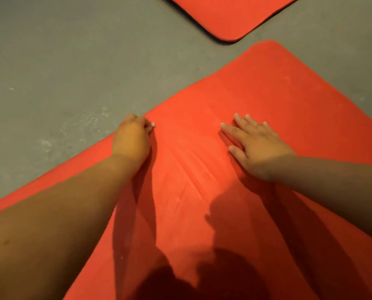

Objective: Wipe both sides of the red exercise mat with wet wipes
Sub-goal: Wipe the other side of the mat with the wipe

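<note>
Left hand (133, 137) curls round the red exercise mat's (256, 87) left edge; right hand (259, 146) presses flat on it, fingers spread; second mat (230, 16) lies far across grey floor (72, 61).

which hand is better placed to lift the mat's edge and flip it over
Left. The left hand sits at the side edge of the mat, fingers curled over it, thumb on top, likely ready to lift. The right hand lies flat, fingers spread, mid-mat, away from any edge.
</note>
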The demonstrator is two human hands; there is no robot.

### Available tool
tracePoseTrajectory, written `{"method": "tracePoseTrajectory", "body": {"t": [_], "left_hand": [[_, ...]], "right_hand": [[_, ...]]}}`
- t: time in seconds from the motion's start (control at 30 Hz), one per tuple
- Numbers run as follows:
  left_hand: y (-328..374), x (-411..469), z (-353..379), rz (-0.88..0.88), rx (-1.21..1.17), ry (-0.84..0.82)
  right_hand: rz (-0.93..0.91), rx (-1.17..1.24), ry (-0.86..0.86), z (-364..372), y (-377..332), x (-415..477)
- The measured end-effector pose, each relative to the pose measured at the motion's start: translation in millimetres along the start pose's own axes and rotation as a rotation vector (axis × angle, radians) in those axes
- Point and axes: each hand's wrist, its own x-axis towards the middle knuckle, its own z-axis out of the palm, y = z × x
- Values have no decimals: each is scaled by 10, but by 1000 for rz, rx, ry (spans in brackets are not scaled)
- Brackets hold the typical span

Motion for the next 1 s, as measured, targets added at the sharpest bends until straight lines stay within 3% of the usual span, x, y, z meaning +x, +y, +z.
{"method": "tracePoseTrajectory", "body": {"t": [0.03,0.07,0.13,0.23,0.3,0.33,0.37,0.43,0.5,0.57,0.67,0.77,0.83,0.93,1.0], "left_hand": [[36,-9,9,-152,-12,6],[152,-100,34,-176,-27,3],[559,-517,130,79,-110,-94],[924,-1045,126,599,-266,-487],[712,-713,161,707,-204,-416],[576,-486,163,682,-123,-312],[418,-224,158,547,-79,-188],[28,286,88,138,40,-28],[-222,493,14,-168,49,2],[-124,367,21,-126,62,-35],[190,-203,105,266,-30,-97],[176,-142,153,514,-21,-218],[152,144,195,443,51,-144],[260,540,277,46,71,-14],[469,422,294,4,75,-59]], "right_hand": [[-8,-8,2,-11,-37,55],[-16,-17,1,-16,-62,111],[-17,-36,3,-22,-67,198],[57,-33,36,-19,52,293],[145,11,66,-8,202,277],[186,32,80,7,282,240],[215,43,93,26,356,188],[235,31,105,63,450,69],[240,27,102,79,479,-12],[248,45,95,90,463,-48],[237,68,106,113,411,-65],[177,54,93,116,400,-92],[160,47,91,99,397,-76],[227,102,106,70,404,-9],[247,113,101,73,405,3]]}}
